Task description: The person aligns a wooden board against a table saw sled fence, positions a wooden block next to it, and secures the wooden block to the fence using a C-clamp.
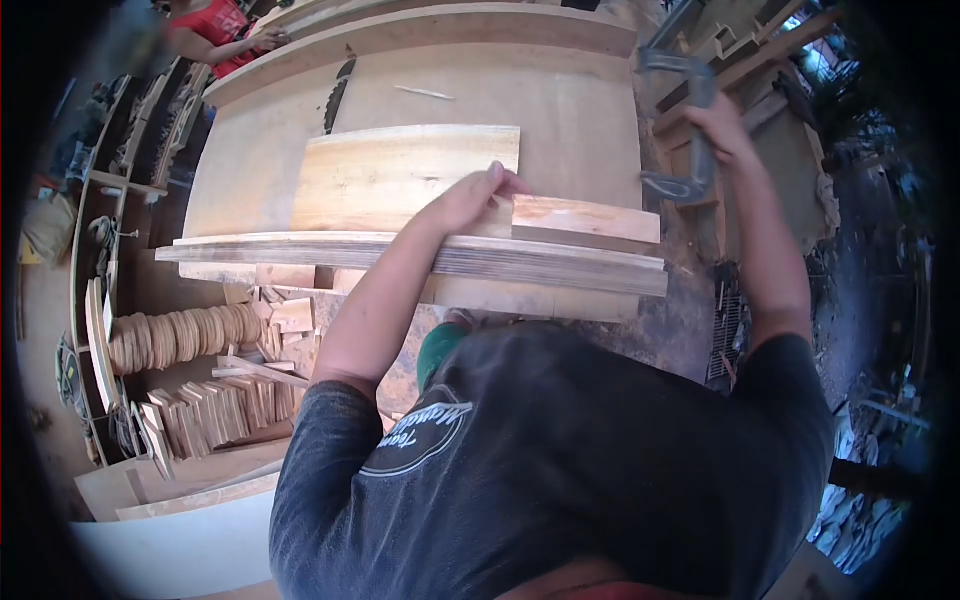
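My left hand (472,202) reaches over the long layered wooden strip (560,268) along the table's near side. Its fingers curl behind the left end of a short wooden block (585,218), which lies against that strip. Beside this hand, a wide pale board (400,170) rests flat on the tabletop. Out past the table's right edge, my right hand (722,128) is wrapped around a grey metal C-clamp (703,130). The clamp is slightly blurred, and its two ends point left towards the table.
A dark toothed saw blade (338,97) stands up from the wooden tabletop (570,110) near a thin sliver (425,93). Another person in a red top (212,28) is at the far left. Stacked round wooden pieces (185,338) and offcuts (225,410) lie at lower left.
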`<control>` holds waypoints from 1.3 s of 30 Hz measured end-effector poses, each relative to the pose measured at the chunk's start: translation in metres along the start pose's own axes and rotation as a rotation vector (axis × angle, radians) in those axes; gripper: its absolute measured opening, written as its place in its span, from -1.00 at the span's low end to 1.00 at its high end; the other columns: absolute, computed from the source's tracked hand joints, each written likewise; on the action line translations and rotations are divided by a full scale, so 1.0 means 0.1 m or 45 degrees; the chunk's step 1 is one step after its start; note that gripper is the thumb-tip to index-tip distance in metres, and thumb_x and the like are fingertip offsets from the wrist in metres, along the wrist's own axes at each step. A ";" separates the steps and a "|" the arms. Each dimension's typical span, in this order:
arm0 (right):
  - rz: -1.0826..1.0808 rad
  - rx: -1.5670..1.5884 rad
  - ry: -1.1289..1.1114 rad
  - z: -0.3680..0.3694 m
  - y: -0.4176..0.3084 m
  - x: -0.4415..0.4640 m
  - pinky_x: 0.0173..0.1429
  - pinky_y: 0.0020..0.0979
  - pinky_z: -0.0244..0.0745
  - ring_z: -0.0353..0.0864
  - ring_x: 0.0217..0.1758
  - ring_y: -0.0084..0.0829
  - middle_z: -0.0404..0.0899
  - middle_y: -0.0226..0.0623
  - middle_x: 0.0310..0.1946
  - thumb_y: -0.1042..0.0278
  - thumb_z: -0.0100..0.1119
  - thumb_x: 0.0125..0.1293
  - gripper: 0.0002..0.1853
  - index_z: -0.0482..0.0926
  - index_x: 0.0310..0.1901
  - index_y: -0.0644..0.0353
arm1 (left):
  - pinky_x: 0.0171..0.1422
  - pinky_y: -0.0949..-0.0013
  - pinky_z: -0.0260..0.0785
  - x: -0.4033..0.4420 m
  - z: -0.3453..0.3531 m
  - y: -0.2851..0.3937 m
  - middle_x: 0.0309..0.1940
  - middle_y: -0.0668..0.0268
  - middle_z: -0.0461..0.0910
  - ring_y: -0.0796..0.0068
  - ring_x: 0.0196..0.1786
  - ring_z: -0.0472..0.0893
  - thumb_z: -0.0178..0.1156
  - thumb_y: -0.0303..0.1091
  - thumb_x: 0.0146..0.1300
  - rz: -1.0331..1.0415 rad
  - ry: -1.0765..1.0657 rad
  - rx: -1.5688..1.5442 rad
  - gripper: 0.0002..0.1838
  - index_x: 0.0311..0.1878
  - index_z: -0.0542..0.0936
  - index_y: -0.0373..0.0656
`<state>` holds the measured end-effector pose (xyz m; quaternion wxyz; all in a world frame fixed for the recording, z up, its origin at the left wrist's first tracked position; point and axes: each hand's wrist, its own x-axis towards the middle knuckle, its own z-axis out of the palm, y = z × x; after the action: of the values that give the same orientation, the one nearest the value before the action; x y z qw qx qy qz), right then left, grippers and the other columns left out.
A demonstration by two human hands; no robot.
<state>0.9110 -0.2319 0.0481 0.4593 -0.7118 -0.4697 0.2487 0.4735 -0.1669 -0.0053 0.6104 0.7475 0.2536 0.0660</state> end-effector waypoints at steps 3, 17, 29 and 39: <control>0.068 0.371 0.266 -0.71 -0.13 -0.72 -0.23 -0.44 0.44 0.51 -0.35 -0.55 0.53 -0.44 -0.36 0.32 0.40 0.09 -0.66 0.54 -0.13 0.22 | 0.23 0.30 0.34 -0.02 -0.05 0.05 0.02 0.21 0.64 0.34 0.19 0.55 -0.52 0.39 0.44 0.167 0.275 0.002 -0.10 0.12 0.59 -0.22; -0.673 1.538 0.779 0.09 -1.13 -3.94 -0.39 -0.49 0.05 0.04 -0.44 -0.60 0.06 -0.47 -0.46 0.59 0.09 0.22 -0.84 0.31 -0.25 0.21 | 0.30 0.16 0.37 -0.68 0.97 1.09 0.13 0.07 0.50 0.20 0.23 0.50 0.40 -0.07 0.19 1.104 -0.407 -0.178 -0.32 0.26 0.40 -0.26; 0.152 0.751 1.293 1.73 -1.67 -4.50 -0.14 -0.39 0.51 0.56 -0.25 -0.47 0.56 -0.26 -0.26 0.32 0.16 0.41 -0.83 0.49 -0.15 0.25 | 0.10 0.34 0.44 -1.08 0.88 0.97 -0.31 0.25 0.72 0.53 -0.14 0.60 0.09 0.15 0.41 0.419 -0.487 -0.752 -0.51 -0.18 0.52 -0.18; -0.159 -0.975 0.462 1.00 -2.28 -5.00 0.33 -0.14 0.32 0.46 0.23 -0.08 0.54 0.00 0.08 0.22 0.06 0.44 -0.62 0.50 0.18 0.23 | -0.08 0.33 0.53 -1.38 -0.03 0.58 -0.41 0.10 0.69 0.37 -0.27 0.68 0.13 0.15 0.38 0.331 -0.557 -0.552 -0.46 -0.15 0.50 -0.26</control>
<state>0.5147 -0.6072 0.1665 0.2513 -0.8333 -0.4820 -0.1010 0.3703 -0.2355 0.0794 0.7816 0.6228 -0.0009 0.0335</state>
